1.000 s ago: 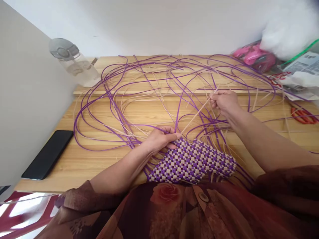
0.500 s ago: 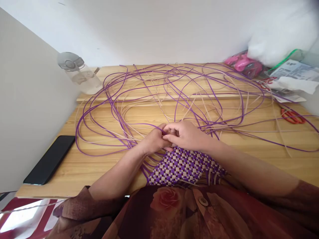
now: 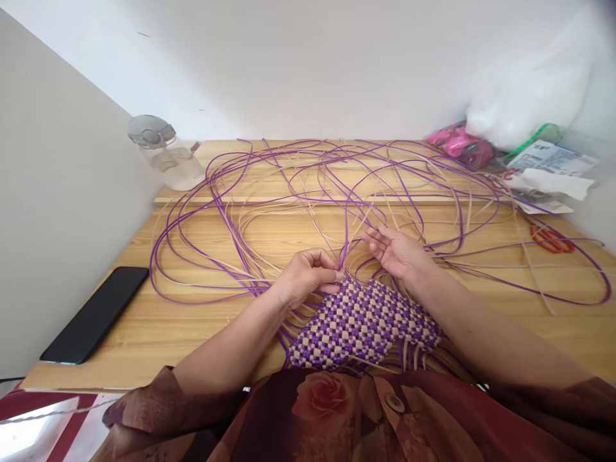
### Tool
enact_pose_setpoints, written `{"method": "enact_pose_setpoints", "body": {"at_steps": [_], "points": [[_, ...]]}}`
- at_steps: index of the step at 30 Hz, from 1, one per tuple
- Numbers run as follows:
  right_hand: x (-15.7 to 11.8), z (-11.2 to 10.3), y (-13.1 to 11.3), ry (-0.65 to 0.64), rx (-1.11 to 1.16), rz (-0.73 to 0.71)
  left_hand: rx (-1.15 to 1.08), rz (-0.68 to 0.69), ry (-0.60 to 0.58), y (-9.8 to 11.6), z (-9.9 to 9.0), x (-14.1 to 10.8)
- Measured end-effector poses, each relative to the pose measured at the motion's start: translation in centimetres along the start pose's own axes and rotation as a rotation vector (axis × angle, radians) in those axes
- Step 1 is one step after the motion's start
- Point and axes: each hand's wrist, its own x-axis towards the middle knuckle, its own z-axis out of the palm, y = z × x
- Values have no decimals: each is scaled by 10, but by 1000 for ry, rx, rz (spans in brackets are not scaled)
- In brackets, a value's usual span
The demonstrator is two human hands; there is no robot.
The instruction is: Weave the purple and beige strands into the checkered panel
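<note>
A woven piece (image 3: 359, 321) in a purple and beige checked pattern lies at the table's front edge, against my body. Long purple and beige strands fan out from its edges. At its upper left edge my left hand (image 3: 310, 277) pinches the weave and a purple strand (image 3: 345, 237) between thumb and fingers. Off to the right, my right hand (image 3: 397, 253) is raised a little above the strands, palm turned inward, fingers stretched and apart. Nothing shows in its grasp. Part of the weave's lower edge is hidden by my shirt.
Loops of loose strands (image 3: 219, 199) spread over the wooden table (image 3: 192, 346). A black phone (image 3: 96, 314) lies at left, a clear bottle (image 3: 168, 154) behind it. Orange-handled scissors (image 3: 552, 239), papers (image 3: 553, 160) and a pink bundle (image 3: 459, 142) are at right.
My right hand has parted from my left, moved to the right and opened. A purple strand now stands up beside my left hand, which stays at the weave's edge. The view has shifted slightly.
</note>
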Motion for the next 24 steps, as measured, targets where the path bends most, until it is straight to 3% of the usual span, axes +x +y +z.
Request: {"method": "enact_pose_setpoints", "body": {"at_steps": [2, 4, 6, 9, 12, 15, 19, 21, 24], "points": [[-2, 5, 3, -72, -29, 15, 43, 17, -29, 0, -2, 0], [-7, 9, 8, -150, -171, -99, 43, 10, -57, -1, -4, 2], [-12, 7, 12, -209, -455, -399, 21, -10, -72, -2, -7, 4], [-16, -1, 12, -318, -952, -999, 1, -30, -67, -3, -8, 4], [-17, -6, 1, -349, -1166, -1400, 24, -46, -57, -1, -9, 3], [-16, -5, -9, -377, -1199, -1478, 40, -41, -75, 0, -9, 3], [-12, -1, -12, -608, -1312, -1495, 44, -45, -83, 2, -9, 3], [-11, -2, -18, -527, -1273, -1523, 80, -73, -77, 3, -9, 3], [-14, -8, -35, -273, -1161, -1480, 235, -80, -75, 8, -12, 2]]}}
